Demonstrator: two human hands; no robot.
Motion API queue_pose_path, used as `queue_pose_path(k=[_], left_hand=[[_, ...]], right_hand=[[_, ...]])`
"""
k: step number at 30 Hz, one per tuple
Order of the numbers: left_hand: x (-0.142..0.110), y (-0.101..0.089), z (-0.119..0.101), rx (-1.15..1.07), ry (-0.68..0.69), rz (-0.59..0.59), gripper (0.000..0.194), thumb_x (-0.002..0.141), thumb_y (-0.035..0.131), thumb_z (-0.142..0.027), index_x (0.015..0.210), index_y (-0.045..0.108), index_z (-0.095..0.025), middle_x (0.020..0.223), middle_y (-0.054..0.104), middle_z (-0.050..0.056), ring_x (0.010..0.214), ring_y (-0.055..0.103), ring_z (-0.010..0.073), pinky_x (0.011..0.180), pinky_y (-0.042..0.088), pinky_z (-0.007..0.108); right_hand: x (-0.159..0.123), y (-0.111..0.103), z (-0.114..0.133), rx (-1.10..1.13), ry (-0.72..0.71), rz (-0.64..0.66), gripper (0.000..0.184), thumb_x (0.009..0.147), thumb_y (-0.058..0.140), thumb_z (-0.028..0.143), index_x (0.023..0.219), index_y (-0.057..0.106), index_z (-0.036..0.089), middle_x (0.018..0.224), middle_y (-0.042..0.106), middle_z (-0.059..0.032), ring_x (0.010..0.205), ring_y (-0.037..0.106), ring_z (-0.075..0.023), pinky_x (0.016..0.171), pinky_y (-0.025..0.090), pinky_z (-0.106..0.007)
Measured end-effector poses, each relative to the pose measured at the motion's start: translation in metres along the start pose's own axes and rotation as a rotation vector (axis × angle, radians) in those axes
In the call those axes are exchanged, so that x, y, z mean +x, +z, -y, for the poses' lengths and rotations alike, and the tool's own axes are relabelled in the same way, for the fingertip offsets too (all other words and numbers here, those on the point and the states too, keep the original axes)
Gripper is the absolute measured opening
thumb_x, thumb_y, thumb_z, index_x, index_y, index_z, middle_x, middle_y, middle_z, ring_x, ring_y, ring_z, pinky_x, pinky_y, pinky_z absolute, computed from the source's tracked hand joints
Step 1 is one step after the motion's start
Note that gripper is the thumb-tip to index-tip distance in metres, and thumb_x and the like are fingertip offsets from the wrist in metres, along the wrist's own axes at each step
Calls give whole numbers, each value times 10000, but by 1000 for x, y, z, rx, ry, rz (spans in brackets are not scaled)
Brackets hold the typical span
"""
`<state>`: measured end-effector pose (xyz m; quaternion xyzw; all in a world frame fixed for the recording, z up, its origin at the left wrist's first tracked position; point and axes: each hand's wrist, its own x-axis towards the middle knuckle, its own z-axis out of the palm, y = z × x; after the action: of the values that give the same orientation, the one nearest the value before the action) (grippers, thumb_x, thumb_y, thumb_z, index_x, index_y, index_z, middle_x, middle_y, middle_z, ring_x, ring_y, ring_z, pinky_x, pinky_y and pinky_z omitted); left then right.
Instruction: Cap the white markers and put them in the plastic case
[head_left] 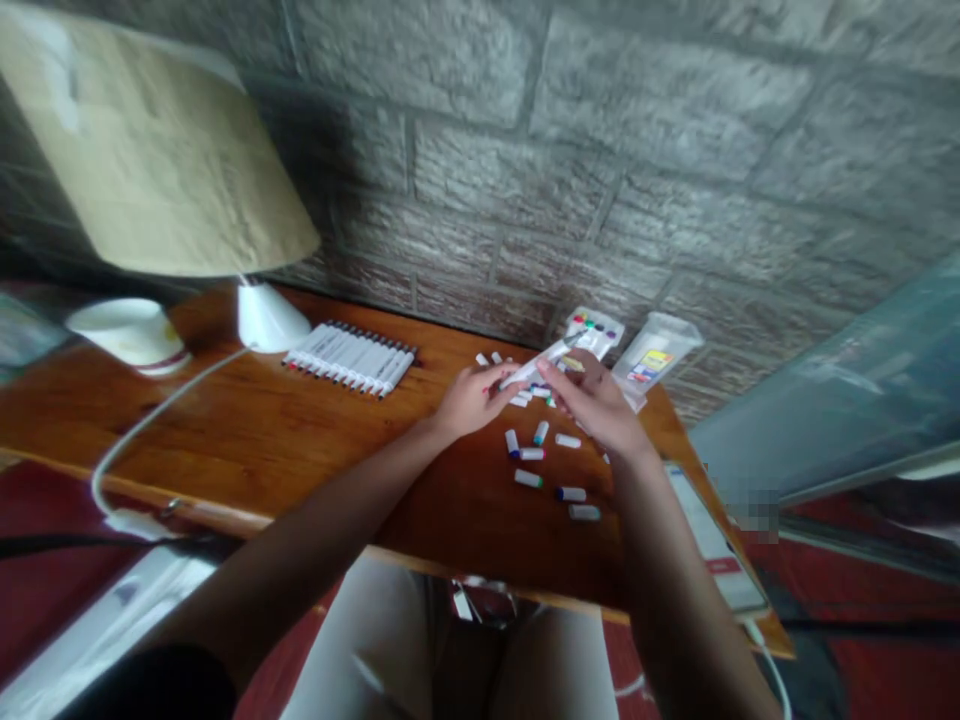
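Both hands meet over the middle of a wooden table, around one white marker (541, 363) that is tilted up to the right. My left hand (469, 398) has its fingers closed about the marker's lower left end, where a bit of red shows. Further up the barrel, my right hand (600, 400) grips it between thumb and fingers. Below and between the hands lie several loose white caps with coloured ends, among them a green-ended cap (528, 479) and a blue-ended cap (571, 494). Some caps are partly hidden behind the hands.
Several white markers (349, 355) lie in a neat row at left. Behind my right hand are a clear case with coloured-ended pieces (600, 325) and another clear plastic box (656, 355). A lamp (270, 318), a cup (131, 335) and a cabled tablet-like device (716, 540) stand or lie around.
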<state>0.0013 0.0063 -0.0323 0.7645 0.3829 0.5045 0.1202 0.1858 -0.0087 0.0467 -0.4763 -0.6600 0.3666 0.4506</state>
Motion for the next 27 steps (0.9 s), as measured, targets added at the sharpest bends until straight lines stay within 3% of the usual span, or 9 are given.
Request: queue_pose_path(k=[3, 8, 12, 21, 27], left_hand=[[0, 0, 0, 10, -14, 7, 260, 956, 596, -335, 1133, 702, -178, 891, 772, 41, 660, 659, 130, 621, 488, 222], [-1, 4, 2, -31, -17, 44, 243, 929, 640, -315, 1142, 700, -212, 1029, 782, 42, 794, 722, 161, 714, 548, 249], [-1, 5, 4, -32, -40, 49, 222, 900, 683, -284, 1112, 706, -222, 1095, 778, 30, 844, 735, 166, 769, 557, 259], [2, 1, 5, 74, -56, -46, 129, 852, 748, -272, 971, 745, -223, 902, 770, 32, 787, 697, 174, 728, 537, 279], [4, -1, 4, 60, -10, -73, 118, 863, 729, -253, 978, 741, -230, 894, 755, 32, 761, 686, 167, 699, 544, 276]], right_hand=[[11, 5, -6, 73, 11, -5, 591, 755, 711, 652, 1104, 618, 184, 575, 537, 60, 483, 436, -95, 448, 305, -230], [13, 13, -29, 170, -63, -110, 494, 768, 671, 676, 744, 604, 186, 551, 496, 46, 495, 413, -97, 486, 332, -255], [12, 21, -48, 219, -51, -130, 479, 762, 690, 659, 735, 598, 190, 589, 537, 32, 517, 418, -107, 495, 332, -265], [7, 29, -49, 188, -47, -83, 522, 768, 673, 676, 821, 690, 157, 611, 597, -4, 555, 476, -132, 497, 343, -265], [8, 24, -47, 272, 1, -199, 498, 739, 701, 672, 695, 630, 180, 597, 583, 2, 541, 457, -126, 517, 358, -279]])
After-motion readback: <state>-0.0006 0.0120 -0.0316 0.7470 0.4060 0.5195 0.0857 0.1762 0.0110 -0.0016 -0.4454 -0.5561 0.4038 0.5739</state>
